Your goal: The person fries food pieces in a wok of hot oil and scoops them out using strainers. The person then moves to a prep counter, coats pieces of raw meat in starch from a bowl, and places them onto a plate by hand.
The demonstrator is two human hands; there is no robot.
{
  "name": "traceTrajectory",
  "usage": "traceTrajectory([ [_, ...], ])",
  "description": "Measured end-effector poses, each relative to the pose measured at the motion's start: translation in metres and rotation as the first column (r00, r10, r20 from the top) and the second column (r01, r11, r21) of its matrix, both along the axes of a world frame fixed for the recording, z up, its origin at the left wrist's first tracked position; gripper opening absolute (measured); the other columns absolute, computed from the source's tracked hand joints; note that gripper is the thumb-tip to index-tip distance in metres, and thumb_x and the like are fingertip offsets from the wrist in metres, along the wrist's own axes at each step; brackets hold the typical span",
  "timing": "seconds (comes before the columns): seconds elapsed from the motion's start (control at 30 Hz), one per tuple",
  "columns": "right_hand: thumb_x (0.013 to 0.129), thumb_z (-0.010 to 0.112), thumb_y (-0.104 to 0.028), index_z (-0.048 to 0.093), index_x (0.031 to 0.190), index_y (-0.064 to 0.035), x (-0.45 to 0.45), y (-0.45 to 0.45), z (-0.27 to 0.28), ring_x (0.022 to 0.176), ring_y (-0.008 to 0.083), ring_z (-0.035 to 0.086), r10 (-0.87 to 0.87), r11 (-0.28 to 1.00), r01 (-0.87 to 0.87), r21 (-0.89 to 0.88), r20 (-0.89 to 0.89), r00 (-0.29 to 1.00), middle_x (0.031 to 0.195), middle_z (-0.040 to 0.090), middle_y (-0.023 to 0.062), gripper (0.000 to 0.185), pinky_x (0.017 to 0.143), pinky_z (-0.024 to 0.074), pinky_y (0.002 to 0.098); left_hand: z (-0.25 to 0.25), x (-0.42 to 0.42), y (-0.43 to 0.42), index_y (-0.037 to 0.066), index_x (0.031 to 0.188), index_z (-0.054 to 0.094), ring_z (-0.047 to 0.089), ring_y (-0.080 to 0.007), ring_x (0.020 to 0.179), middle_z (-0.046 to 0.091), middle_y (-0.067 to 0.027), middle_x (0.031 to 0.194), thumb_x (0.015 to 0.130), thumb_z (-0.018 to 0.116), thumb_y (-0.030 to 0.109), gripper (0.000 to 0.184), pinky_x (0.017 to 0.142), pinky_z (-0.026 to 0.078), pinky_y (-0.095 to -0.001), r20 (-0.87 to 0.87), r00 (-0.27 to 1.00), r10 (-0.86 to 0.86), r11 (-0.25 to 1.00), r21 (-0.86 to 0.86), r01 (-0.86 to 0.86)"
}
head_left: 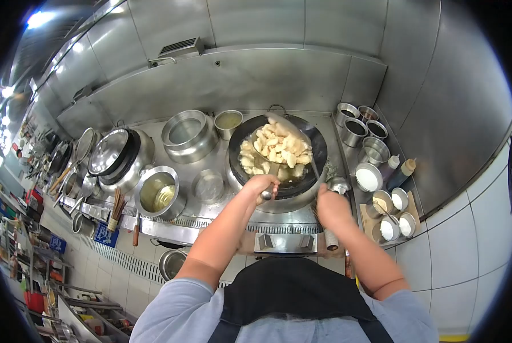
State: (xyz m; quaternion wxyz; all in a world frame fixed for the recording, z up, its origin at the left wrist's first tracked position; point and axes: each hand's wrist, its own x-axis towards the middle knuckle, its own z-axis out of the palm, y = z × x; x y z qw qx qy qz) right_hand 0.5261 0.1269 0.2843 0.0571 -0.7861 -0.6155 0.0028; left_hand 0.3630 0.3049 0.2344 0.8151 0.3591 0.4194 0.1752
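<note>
Four small metal pots of dark stuff (354, 127) sit bunched up in the far right corner of this stove counter (201, 164), and that side's pretty crowded: squeeze bottles (407, 167), a bowl of something white (369, 177), then little containers of pale stuff (389, 228) nearest the cook. Over on the left you've got a big open metal pot (190, 137), a smaller one of greenish-yellow liquid (229, 123), another pot with yellowish liquid (160, 192) by the front edge, and a lidded silver pot (119, 153) further out. All that leaves the dark wok (320, 143) boxed in from both sides, with pots to the left and the seasonings just to the right. The pale chunks of food (280, 147) are heaped in a skimmer (291, 126) right above the wok, with more down in the liquid below, and the skimmer hides a good part of the wok from where I'm standing. As for the grip, the left hand (260, 186) is wrapped tight around the skimmer's handle, its end poking out past the fingers. The right hand (333, 208) is curled beside a ladle (338, 184) at the wok's right edge, but it's blurry, so honestly can't tell whether it's actually clasping anything.
</note>
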Motion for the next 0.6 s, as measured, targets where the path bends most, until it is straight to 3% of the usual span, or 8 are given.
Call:
traceTrajectory([
  [0.1,0.081,0.049,-0.005,0.044,0.121,0.014,-0.019,-0.003,-0.029,0.068,0.0298,0.066,0.063,0.998,-0.06,-0.027,0.147,0.987,0.08,0.063,0.0179,0.045,0.06,0.0537,0.0375,-0.004,0.009,0.011,0.004,0.069,0.049,0.048,-0.0135,0.044,0.05,-0.0042,0.056,0.081,0.054,0.005,0.013,0.038,0.041,-0.0254,0.069,0.997,-0.03,0.988,-0.147,0.04],
  [0.2,0.076,0.055,-0.009,0.047,0.122,0.0108,-0.025,-0.01,-0.047,0.056,0.0191,0.062,0.099,0.994,-0.111,0.005,0.415,0.905,0.068,0.058,0.0069,0.051,0.046,0.0507,0.0303,0.002,0.006,0.008,0.007,0.072,0.044,0.046,-0.0094,0.045,0.049,-0.0011,0.059,0.084,0.051,0.006,0.014,0.04,0.041,-0.0213,0.085,0.995,-0.052,0.989,-0.133,0.063],
  [0.3,0.078,0.053,-0.009,0.046,0.122,0.0102,-0.013,-0.014,-0.041,0.058,0.0216,0.063,0.15,0.985,-0.171,0.015,0.413,0.898,0.069,0.059,0.0088,0.049,0.048,0.0513,0.032,-0.005,-0.002,0.011,0.007,0.072,0.043,0.045,-0.0094,0.045,0.048,-0.0002,0.059,0.084,0.05,0.006,0.014,0.041,0.041,-0.0206,0.105,0.994,-0.018,0.98,-0.195,0.038],
  [0.37,0.081,0.05,-0.009,0.046,0.122,0.0083,0.007,-0.013,-0.016,0.062,0.0259,0.065,0.098,0.988,-0.125,0.085,0.273,0.957,0.072,0.061,0.013,0.045,0.052,0.052,0.0356,-0.012,-0.011,0.012,0.005,0.08,0.045,0.045,-0.0091,0.046,0.047,-0.0004,0.06,0.084,0.051,0.006,0.007,0.041,0.04,-0.0203,0.18,0.983,-0.027,0.972,-0.225,0.068],
  [0.4,0.083,0.046,-0.007,0.045,0.122,0.0059,0.017,-0.01,-0.003,0.069,0.0319,0.066,0.037,0.994,-0.049,0.1,0.12,0.992,0.079,0.063,0.0188,0.041,0.058,0.0525,0.0408,-0.012,-0.015,0.009,0.002,0.092,0.046,0.044,-0.0092,0.047,0.047,-0.0008,0.062,0.083,0.051,0.005,0.011,0.041,0.04,-0.0206,0.17,0.985,-0.016,0.98,-0.193,0.049],
  [0.43,0.084,0.047,-0.007,0.048,0.12,0.0034,0.023,-0.008,0.01,0.074,0.0365,0.065,-0.039,0.994,0.039,0.102,-0.008,0.999,0.086,0.064,0.0215,0.038,0.064,0.052,0.0448,-0.012,-0.019,0.006,0.002,0.092,0.046,0.044,-0.0092,0.047,0.047,-0.0008,0.062,0.083,0.051,0.005,0.011,0.041,0.04,-0.0206,0.17,0.985,-0.012,0.98,-0.196,0.046],
  [0.53,0.084,0.049,-0.007,0.052,0.117,0.0013,0.047,-0.004,0.012,0.076,0.0401,0.063,0.001,0.955,0.041,0.292,-0.143,0.99,0.085,0.064,0.0228,0.035,0.068,0.0506,0.047,-0.012,-0.028,0.003,0.004,0.086,0.047,0.045,-0.0099,0.047,0.048,-0.0013,0.062,0.083,0.052,0.006,0.005,0.04,0.04,-0.0222,0.147,0.989,-0.009,0.993,-0.118,0.027],
  [0.6,0.084,0.051,-0.009,0.056,0.114,0.0004,0.053,-0.003,0.02,0.078,0.042,0.061,-0.027,0.937,0.12,0.327,-0.276,0.961,0.083,0.063,0.0251,0.032,0.07,0.0495,0.0475,-0.014,-0.034,0.001,0.002,0.096,0.047,0.045,-0.0105,0.049,0.048,-0.0021,0.064,0.082,0.053,0.005,0.015,0.041,0.039,-0.0226,0.208,0.978,-0.013,0.994,-0.1,0.035],
])
